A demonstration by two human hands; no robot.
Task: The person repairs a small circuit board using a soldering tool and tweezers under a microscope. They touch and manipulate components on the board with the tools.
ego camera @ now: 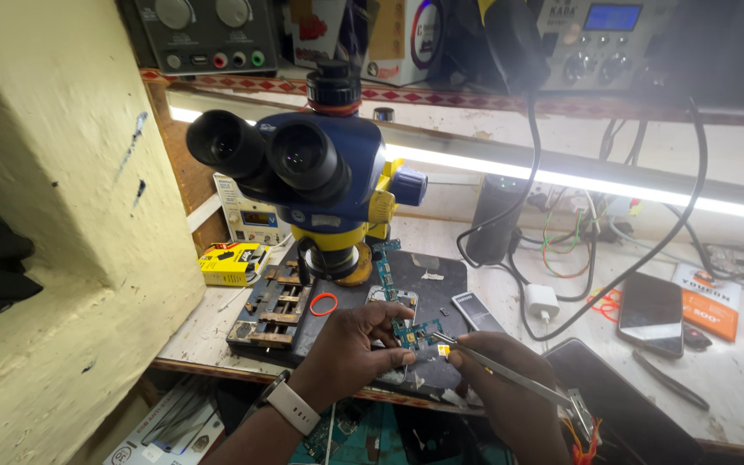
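My left hand [356,346], with a white watch on its wrist, pinches a small green circuit board [417,332] over the dark work mat [441,280]. My right hand [510,398] grips metal tweezers [510,376] whose tip holds a tiny yellow part [443,350] right beside the board. A blue and yellow stereo microscope [320,172] stands just behind my hands. A thin flex strip [385,267] rises from the mat toward the microscope base.
A metal board holder [273,310] and an orange ring [323,303] lie at left on the mat. A yellow box [232,263], black phone [650,313], white charger [543,301] with black cables, and a dark tablet [622,405] crowd the bench. Instruments sit on the shelf above.
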